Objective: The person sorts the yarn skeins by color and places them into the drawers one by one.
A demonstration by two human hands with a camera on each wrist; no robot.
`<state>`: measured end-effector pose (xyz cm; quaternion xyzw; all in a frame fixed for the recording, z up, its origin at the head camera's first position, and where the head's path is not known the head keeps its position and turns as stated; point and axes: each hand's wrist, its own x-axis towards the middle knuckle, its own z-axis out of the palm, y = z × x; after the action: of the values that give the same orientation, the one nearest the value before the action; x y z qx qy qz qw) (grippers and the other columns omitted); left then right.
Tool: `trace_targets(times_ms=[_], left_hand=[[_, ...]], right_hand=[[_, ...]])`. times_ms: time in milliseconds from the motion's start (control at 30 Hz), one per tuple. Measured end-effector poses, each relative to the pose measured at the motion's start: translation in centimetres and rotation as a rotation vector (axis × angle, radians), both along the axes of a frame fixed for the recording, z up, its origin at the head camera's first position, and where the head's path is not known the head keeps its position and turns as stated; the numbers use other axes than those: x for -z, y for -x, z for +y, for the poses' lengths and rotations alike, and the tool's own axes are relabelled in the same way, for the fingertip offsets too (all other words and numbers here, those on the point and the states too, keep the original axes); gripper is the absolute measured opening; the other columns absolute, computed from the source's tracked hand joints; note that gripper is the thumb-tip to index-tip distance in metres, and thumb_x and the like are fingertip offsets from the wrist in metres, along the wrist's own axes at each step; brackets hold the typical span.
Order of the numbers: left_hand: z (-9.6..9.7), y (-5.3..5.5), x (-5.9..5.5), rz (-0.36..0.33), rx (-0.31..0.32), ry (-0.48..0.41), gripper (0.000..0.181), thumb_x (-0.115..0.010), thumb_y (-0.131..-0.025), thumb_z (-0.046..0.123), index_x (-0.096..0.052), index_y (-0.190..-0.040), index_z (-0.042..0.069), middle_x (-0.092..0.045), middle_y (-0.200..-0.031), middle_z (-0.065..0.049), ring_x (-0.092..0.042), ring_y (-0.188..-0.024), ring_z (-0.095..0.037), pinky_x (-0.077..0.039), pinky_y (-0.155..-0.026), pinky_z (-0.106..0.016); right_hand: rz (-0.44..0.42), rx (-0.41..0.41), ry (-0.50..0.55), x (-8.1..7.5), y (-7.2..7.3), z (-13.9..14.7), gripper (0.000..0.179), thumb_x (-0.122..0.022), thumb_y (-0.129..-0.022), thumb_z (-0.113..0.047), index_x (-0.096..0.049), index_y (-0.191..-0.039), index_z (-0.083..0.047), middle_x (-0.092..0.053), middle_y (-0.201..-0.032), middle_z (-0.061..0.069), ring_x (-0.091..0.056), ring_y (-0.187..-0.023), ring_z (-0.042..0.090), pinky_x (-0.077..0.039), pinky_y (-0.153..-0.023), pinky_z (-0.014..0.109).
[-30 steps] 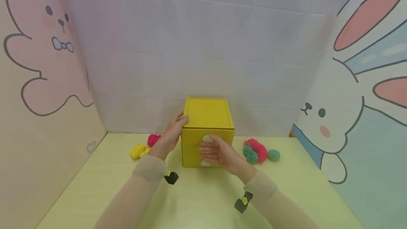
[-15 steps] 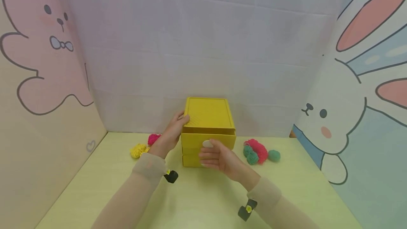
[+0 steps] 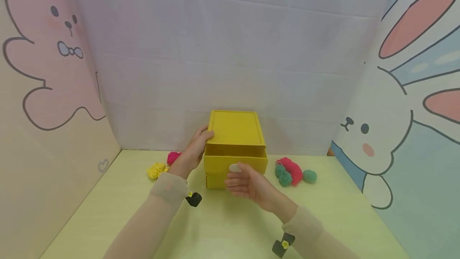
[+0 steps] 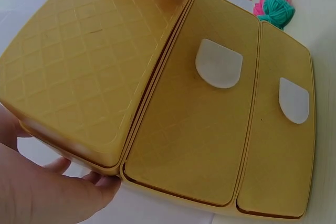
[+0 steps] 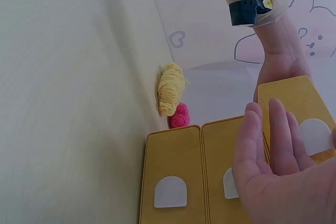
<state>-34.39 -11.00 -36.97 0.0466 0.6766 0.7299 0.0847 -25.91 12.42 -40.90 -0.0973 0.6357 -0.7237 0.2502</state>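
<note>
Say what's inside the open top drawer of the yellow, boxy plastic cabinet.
Only a strip of shaded yellow interior shows through the gap, no item visible. The drawer's flat yellow front hides its floor, and the cabinet's yellow top covers the rear; contents there cannot be seen.

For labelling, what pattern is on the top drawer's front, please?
The drawer front shows crisscrossed diamonds, clearest in the left wrist view.

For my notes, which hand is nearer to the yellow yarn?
Left. The left hand, on the drawer box, is right of the yellow yarn; the right hand, farther right.
</note>
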Motion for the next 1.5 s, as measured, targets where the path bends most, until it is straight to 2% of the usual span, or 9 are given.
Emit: trace_targets(times_ms=[333, 667, 867, 1000, 1333, 1500], left_hand=[[0.0, -0.3, -0.3, -0.002, -0.015, -0.015, 0.064, -0.048, -0.112, 0.028, -0.021, -0.169, 0.019, -0.031, -0.168, -0.013, -0.035, -0.152, -0.033, -0.022, -0.13, -0.05], [0.1, -0.2, -0.3, -0.009, -0.027, -0.033, 0.063, -0.047, -0.111, 0.026, -0.021, -0.168, 0.018, -0.037, -0.163, -0.016, -0.045, -0.143, -0.033, -0.03, -0.126, -0.05], [0.2, -0.2, -0.5, -0.018, -0.041, -0.017, 0.064, -0.049, -0.111, 0.028, -0.022, -0.168, 0.021, -0.032, -0.167, -0.014, -0.039, -0.148, -0.033, -0.025, -0.129, -0.052], [0.2, -0.2, -0.6, -0.02, -0.041, -0.003, 0.065, -0.048, -0.111, 0.029, -0.02, -0.169, 0.022, -0.029, -0.169, -0.012, -0.035, -0.152, -0.033, -0.02, -0.13, -0.052], [0.1, -0.3, -0.6, -0.012, -0.041, 0.002, 0.064, -0.047, -0.112, 0.029, -0.02, -0.169, 0.023, -0.024, -0.171, -0.011, -0.03, -0.155, -0.032, -0.018, -0.131, -0.052], [0.1, -0.4, -0.7, -0.021, -0.041, -0.019, 0.063, -0.046, -0.112, 0.028, -0.02, -0.169, 0.022, -0.026, -0.171, -0.011, -0.032, -0.154, -0.032, -0.02, -0.131, -0.05]], right_hand=[[-0.005, -0.009, -0.005, -0.2, -1.4, 0.0, 0.072, -0.051, -0.107, -0.058, -0.061, -0.14, 0.005, -0.076, -0.126, 0.013, -0.074, -0.116, 0.027, -0.055, -0.108, 0.043], [-0.004, -0.019, -0.013, -0.3, -2.4, 0.3, 0.07, -0.051, -0.108, -0.058, -0.062, -0.138, 0.004, -0.076, -0.126, 0.012, -0.069, -0.124, 0.035, -0.052, -0.111, 0.048], [0.001, -0.026, -0.003, -0.3, -2.5, 0.3, 0.064, -0.051, -0.108, -0.057, -0.066, -0.133, 0.0, -0.077, -0.122, 0.01, -0.073, -0.117, 0.03, -0.052, -0.111, 0.049], [-0.001, -0.032, 0.001, -0.3, -2.6, 0.2, 0.063, -0.051, -0.108, -0.057, -0.067, -0.132, -0.001, -0.078, -0.118, 0.007, -0.075, -0.113, 0.027, -0.055, -0.108, 0.045], [-0.013, -0.035, 0.01, -0.3, -2.7, 0.1, 0.063, -0.051, -0.108, -0.055, -0.066, -0.134, 0.001, -0.078, -0.118, 0.007, -0.075, -0.111, 0.025, -0.057, -0.105, 0.042], [-0.021, -0.034, 0.007, -0.3, -2.8, 0.1, 0.065, -0.052, -0.108, -0.056, -0.066, -0.135, 0.002, -0.078, -0.119, 0.008, -0.075, -0.112, 0.026, -0.056, -0.107, 0.044]])
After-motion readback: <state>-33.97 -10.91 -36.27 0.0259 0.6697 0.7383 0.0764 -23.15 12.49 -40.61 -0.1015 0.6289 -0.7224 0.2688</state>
